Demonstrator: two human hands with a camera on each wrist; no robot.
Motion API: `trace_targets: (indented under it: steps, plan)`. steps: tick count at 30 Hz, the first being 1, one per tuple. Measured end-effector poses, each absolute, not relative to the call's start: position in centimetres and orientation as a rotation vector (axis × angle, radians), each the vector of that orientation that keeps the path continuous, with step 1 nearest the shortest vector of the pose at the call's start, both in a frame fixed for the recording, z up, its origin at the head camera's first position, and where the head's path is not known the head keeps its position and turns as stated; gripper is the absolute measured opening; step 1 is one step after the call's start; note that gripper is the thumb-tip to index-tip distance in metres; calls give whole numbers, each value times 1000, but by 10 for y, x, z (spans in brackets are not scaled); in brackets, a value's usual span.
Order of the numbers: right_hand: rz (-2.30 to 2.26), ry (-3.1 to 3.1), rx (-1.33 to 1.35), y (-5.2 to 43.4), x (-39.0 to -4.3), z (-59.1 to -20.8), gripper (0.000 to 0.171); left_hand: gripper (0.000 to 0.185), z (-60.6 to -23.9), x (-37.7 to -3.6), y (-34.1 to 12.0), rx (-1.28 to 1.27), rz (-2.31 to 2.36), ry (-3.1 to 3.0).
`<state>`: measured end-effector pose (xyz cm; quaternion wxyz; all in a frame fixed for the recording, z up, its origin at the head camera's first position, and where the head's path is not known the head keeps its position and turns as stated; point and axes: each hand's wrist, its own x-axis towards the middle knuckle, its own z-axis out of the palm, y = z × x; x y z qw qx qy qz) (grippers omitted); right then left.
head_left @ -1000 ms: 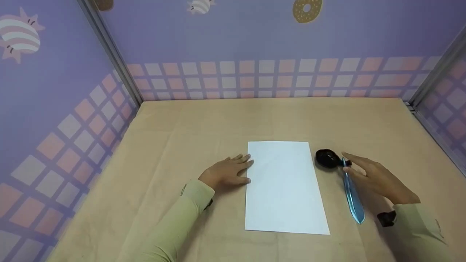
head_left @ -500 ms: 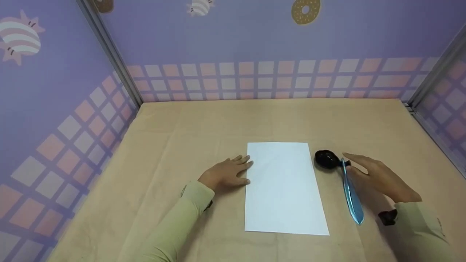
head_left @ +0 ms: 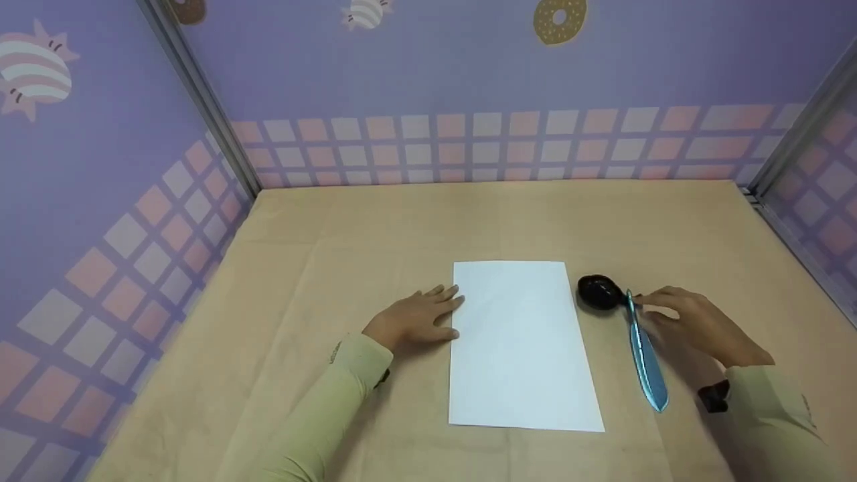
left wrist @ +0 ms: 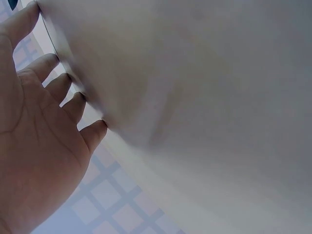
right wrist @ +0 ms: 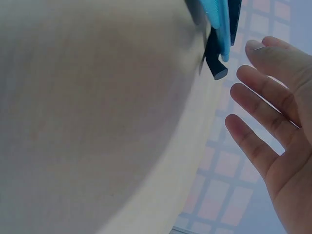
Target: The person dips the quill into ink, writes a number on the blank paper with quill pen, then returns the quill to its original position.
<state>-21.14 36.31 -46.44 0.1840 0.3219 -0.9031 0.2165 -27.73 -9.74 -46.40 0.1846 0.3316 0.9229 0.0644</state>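
Observation:
A white sheet of paper [head_left: 522, 348] lies flat in the middle of the table. My left hand [head_left: 415, 318] rests at its left edge, with spread fingertips on the paper's margin. Right of the sheet is a glossy black thing [head_left: 599, 292] with a rounded, bowl-like end and a short stem. A shiny blue feather-shaped piece [head_left: 648, 375] crosses that stem and points toward the front. My right hand [head_left: 699, 328] is just right of the crossing, index fingertip by the stem's end. In the right wrist view, my fingers [right wrist: 256, 141] are loosely extended near the black stem [right wrist: 216, 63], holding nothing.
A beige cloth [head_left: 355, 234] covers the table. Purple walls with pink and white squares [head_left: 455, 124] stand behind and at both sides, with metal posts [head_left: 207, 100] in the corners.
My right index finger has lowered toward the black stem's end, and my fingers have drawn closer together. My left hand, the paper and both objects keep their places.

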Motion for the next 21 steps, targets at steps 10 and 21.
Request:
trace_targets:
  steps: [10, 21]
  plan:
    - [619, -2711, 810, 361, -213, -463, 33, 70, -464, -278, -98, 932, 195, 2594]
    - [556, -2819, 785, 356, -217, -461, 29, 70, -465, -277, -99, 941, 211, 2600]
